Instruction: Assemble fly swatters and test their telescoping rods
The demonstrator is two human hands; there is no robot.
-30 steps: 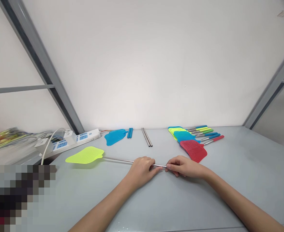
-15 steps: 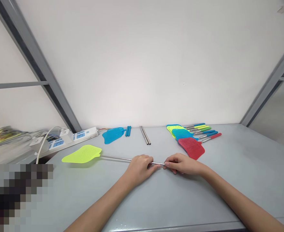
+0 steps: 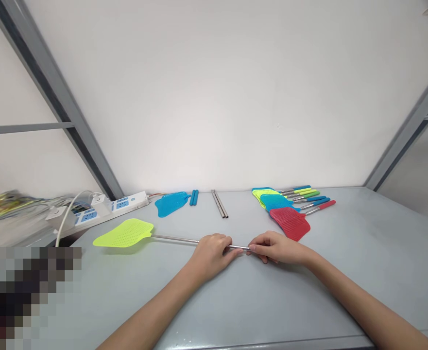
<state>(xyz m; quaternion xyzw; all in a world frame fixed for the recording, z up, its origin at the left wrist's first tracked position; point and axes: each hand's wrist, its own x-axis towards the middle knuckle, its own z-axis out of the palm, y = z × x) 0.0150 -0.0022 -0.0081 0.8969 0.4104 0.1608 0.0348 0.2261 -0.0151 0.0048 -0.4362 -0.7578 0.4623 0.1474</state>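
A fly swatter with a yellow-green perforated head (image 3: 124,233) and a thin metal rod (image 3: 175,238) lies sideways before me, its head to the left and casting a shadow on the table. My left hand (image 3: 214,253) is closed round the rod, thumb stretched along it. At the rod's right end, my right hand (image 3: 274,248) pinches the metal between thumb and fingers. No coloured grip shows on this end, though the fingers cover its tip.
Behind lie blue swatter heads (image 3: 172,204), two blue grips (image 3: 194,198) and metal tubes (image 3: 219,204). Several swatters with coloured grips, a red one (image 3: 290,223) in front, lie at the back right. A power strip (image 3: 122,204) with plugs stands left on the grey table (image 3: 301,301).
Hardly anything differs. Both hands keep the same hold on the rod, and the view has shifted very slightly.
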